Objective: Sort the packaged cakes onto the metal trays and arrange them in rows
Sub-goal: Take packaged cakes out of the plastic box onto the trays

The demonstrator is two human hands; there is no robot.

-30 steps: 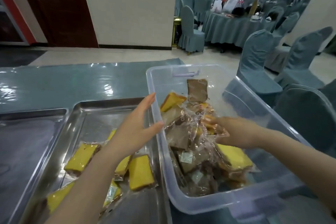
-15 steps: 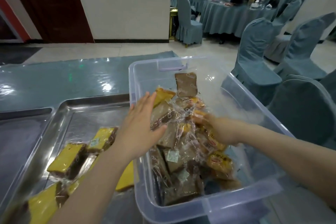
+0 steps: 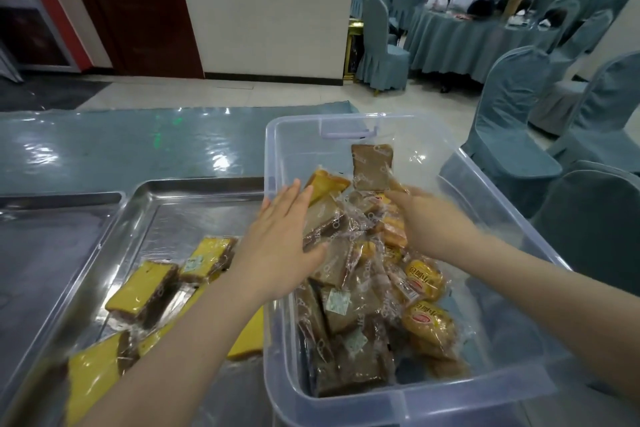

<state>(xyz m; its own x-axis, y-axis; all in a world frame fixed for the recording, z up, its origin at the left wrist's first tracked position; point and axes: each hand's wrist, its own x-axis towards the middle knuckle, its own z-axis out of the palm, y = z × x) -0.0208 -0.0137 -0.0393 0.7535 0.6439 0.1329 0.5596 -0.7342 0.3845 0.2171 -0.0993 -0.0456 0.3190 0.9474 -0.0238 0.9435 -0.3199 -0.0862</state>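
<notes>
Both hands moved deeper into bin (image 3: 450, 402): left hand (image 3: 280, 246) flat, reaching for cakes (image 3: 346, 274); right hand (image 3: 429, 222) grip unclear. Next pick pending.

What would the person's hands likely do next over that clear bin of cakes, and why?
Probably the left hand closes on the brown cake under its fingers and carries it to a metal tray. The hand lies open and flat on the pile in the clear bin, gripping nothing. The right hand is in the pile too; its grip is unclear. The tray holds only a few yellow cakes, loosely scattered.
</notes>
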